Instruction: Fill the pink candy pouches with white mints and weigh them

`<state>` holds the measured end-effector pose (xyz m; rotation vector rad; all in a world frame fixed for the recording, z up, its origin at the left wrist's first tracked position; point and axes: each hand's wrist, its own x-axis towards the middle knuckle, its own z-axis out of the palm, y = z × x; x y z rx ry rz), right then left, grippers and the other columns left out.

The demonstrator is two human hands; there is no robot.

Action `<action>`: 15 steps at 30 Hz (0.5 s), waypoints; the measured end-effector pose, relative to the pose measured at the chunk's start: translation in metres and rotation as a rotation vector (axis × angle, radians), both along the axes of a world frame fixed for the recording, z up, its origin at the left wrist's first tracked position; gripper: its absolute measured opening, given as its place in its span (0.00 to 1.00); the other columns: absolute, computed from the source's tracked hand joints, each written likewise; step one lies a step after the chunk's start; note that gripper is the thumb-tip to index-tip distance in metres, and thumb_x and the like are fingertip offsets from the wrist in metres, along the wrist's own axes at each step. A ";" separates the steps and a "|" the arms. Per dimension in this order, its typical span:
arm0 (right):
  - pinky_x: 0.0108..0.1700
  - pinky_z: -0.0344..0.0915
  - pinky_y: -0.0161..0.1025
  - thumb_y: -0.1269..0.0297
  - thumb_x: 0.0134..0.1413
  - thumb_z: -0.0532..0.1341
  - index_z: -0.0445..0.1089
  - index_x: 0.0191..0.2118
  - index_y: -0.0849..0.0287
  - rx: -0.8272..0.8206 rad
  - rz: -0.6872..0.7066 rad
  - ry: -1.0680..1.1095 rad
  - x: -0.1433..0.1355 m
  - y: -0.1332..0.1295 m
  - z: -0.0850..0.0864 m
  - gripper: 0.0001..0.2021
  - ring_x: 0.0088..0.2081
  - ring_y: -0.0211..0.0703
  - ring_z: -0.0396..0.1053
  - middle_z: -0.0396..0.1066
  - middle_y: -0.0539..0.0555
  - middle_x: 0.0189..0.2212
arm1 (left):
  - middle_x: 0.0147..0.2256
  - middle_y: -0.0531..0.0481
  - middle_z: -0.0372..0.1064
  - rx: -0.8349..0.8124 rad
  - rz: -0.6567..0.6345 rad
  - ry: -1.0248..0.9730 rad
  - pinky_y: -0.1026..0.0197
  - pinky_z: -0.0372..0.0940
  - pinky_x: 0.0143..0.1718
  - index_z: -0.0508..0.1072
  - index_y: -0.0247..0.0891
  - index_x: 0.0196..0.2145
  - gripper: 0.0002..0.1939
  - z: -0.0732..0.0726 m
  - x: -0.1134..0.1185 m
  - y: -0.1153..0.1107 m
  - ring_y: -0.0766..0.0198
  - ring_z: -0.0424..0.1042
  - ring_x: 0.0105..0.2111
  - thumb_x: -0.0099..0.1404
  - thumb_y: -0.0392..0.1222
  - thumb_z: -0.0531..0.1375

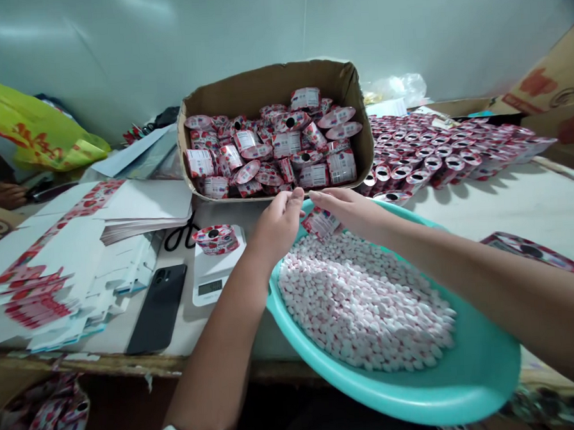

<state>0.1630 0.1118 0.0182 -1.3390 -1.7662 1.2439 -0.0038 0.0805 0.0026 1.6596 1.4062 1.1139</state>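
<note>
We find both hands raised together at the centre of the frame, above the far rim of a turquoise basin (488, 384) that fills the lower right and holds a heap of small pink and white candies (363, 301). The left hand (275, 225) is loosely curled, its fingers partly closed and its fingertips pointing toward the right hand; we cannot tell whether it grips anything. The right hand (349, 213) lies palm down with fingers extended toward the left hand, and a small red and white packet (320, 223) sits directly under it, touching its underside; whether the fingers are closed on the packet is hidden from us. The fingertips of the two hands nearly meet, just below the front edge of a cardboard box (265, 88) at upper centre, which is filled with similar packets lying in disorder. To the right of the box we note rows of the same packets (457, 151) laid out on the table (532, 208). At centre left a white scale (210, 273) carries one packet on its plate, with a black phone (158, 308) just beside it and black scissors (179, 235) close behind. Stacks of flat printed cartons (68, 265) occupy the left of the frame.
</note>
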 end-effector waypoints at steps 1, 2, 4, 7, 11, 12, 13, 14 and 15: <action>0.21 0.63 0.38 0.41 0.61 0.58 0.70 0.34 0.57 -0.043 0.010 0.067 -0.001 0.001 0.000 0.21 0.24 0.41 0.66 0.70 0.55 0.27 | 0.36 0.45 0.74 0.003 0.001 0.009 0.56 0.64 0.48 0.71 0.40 0.39 0.30 0.000 0.000 0.000 0.54 0.73 0.43 0.70 0.68 0.45; 0.21 0.64 0.38 0.41 0.61 0.58 0.70 0.34 0.56 -0.092 0.017 0.135 -0.001 0.001 0.000 0.21 0.24 0.42 0.67 0.71 0.55 0.27 | 0.35 0.45 0.74 0.004 0.005 0.022 0.56 0.64 0.49 0.71 0.40 0.38 0.29 0.001 0.000 0.000 0.53 0.73 0.44 0.70 0.68 0.45; 0.23 0.67 0.38 0.40 0.63 0.54 0.70 0.33 0.56 -0.222 0.025 0.268 -0.002 0.001 0.001 0.23 0.25 0.43 0.69 0.73 0.55 0.26 | 0.34 0.45 0.74 0.007 0.009 0.053 0.55 0.63 0.51 0.71 0.40 0.37 0.29 0.002 -0.001 -0.001 0.51 0.72 0.47 0.70 0.68 0.45; 0.26 0.69 0.40 0.41 0.66 0.47 0.70 0.36 0.55 -0.413 0.004 0.430 -0.001 0.001 0.002 0.25 0.26 0.44 0.71 0.74 0.55 0.27 | 0.36 0.45 0.74 0.017 -0.002 0.083 0.55 0.62 0.52 0.72 0.41 0.37 0.30 0.005 -0.001 -0.003 0.50 0.72 0.48 0.71 0.68 0.44; 0.28 0.70 0.42 0.39 0.66 0.44 0.69 0.41 0.54 -0.447 0.061 0.512 0.003 0.007 -0.001 0.26 0.28 0.46 0.72 0.74 0.55 0.27 | 0.45 0.44 0.75 0.045 -0.060 0.090 0.56 0.62 0.51 0.73 0.42 0.45 0.30 0.007 -0.001 -0.007 0.51 0.72 0.49 0.72 0.66 0.43; 0.29 0.70 0.42 0.38 0.65 0.44 0.69 0.41 0.54 -0.437 0.085 0.518 0.004 0.008 -0.002 0.27 0.28 0.46 0.72 0.75 0.55 0.27 | 0.46 0.44 0.75 0.055 -0.078 0.098 0.57 0.63 0.51 0.73 0.42 0.47 0.30 0.007 -0.001 -0.008 0.52 0.72 0.49 0.73 0.65 0.43; 0.29 0.70 0.42 0.38 0.66 0.44 0.69 0.41 0.54 -0.432 0.106 0.525 0.005 0.009 -0.003 0.27 0.29 0.46 0.72 0.75 0.55 0.28 | 0.46 0.44 0.75 0.064 -0.098 0.114 0.57 0.63 0.50 0.73 0.41 0.48 0.29 0.008 0.000 -0.008 0.52 0.72 0.49 0.73 0.65 0.43; 0.29 0.70 0.42 0.39 0.66 0.44 0.69 0.40 0.54 -0.437 0.117 0.537 0.006 0.009 -0.003 0.27 0.29 0.46 0.72 0.75 0.55 0.28 | 0.45 0.45 0.76 0.072 -0.115 0.135 0.58 0.63 0.49 0.73 0.41 0.47 0.29 0.008 0.000 -0.009 0.53 0.72 0.48 0.73 0.64 0.43; 0.30 0.70 0.42 0.40 0.66 0.43 0.69 0.40 0.54 -0.449 0.119 0.555 0.006 0.010 -0.003 0.26 0.29 0.46 0.72 0.75 0.55 0.28 | 0.43 0.45 0.76 0.078 -0.131 0.159 0.58 0.63 0.48 0.73 0.40 0.46 0.29 0.009 0.000 -0.010 0.53 0.73 0.46 0.73 0.64 0.43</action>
